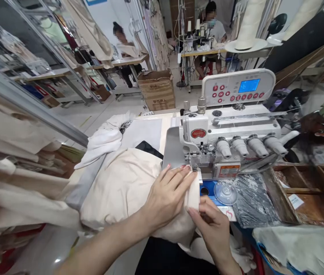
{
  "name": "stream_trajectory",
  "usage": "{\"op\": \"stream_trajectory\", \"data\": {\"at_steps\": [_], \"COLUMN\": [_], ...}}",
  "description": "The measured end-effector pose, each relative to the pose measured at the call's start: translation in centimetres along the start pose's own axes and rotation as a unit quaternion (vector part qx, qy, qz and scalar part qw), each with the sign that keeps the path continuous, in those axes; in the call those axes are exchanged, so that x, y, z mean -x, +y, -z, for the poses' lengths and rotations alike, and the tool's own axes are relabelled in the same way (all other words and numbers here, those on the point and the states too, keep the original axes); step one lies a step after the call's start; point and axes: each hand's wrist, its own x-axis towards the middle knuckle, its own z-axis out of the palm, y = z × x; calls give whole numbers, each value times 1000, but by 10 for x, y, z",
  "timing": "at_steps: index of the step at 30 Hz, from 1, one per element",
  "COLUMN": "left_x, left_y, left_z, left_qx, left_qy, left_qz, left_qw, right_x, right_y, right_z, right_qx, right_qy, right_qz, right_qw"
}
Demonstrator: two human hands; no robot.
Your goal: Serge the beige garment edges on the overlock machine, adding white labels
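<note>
At serger (230, 133): left hand (167, 194) flat on cream fabric (121, 183), right hand (213, 225) pinching its edge

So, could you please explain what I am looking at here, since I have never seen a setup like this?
This is one picture from a camera worn on a person's head, looking forward and down at their own bare hands. The white machine is a sewing machine with four knobs and a button panel with a blue screen. Cream cloth lies heaped on the table in front of it. The left hand lies flat on the cloth by the needle; the right hand pinches the cloth's edge from below. To the right sits a wooden tray with compartments. Behind, other people sit at other tables, near a cardboard box.
</note>
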Motion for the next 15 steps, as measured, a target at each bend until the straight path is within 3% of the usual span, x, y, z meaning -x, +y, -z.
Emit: {"op": "stream_trajectory", "data": {"at_steps": [4, 7, 10, 13, 15], "left_x": [-6, -5, -15, -40, -52], "left_y": [2, -5, -24, -55, -71], "left_z": [-7, -4, -7, -22, -33], "left_qx": [56, 110, 140, 153, 147], "left_qy": [53, 51, 39, 14, 53], "left_qz": [22, 22, 37, 67, 89], "left_qw": [997, 992, 989, 986, 984], "right_x": [3, 11, 3, -23, -37], "right_y": [8, 5, -7, -19, -20], "right_z": [6, 10, 14, 13, 10], "right_qx": [42, 37, 37, 42, 44], "right_qy": [-33, -17, -35, -28, -5], "right_qz": [-11, -8, -18, 26, 63], "right_qw": [999, 999, 999, 998, 997]}}
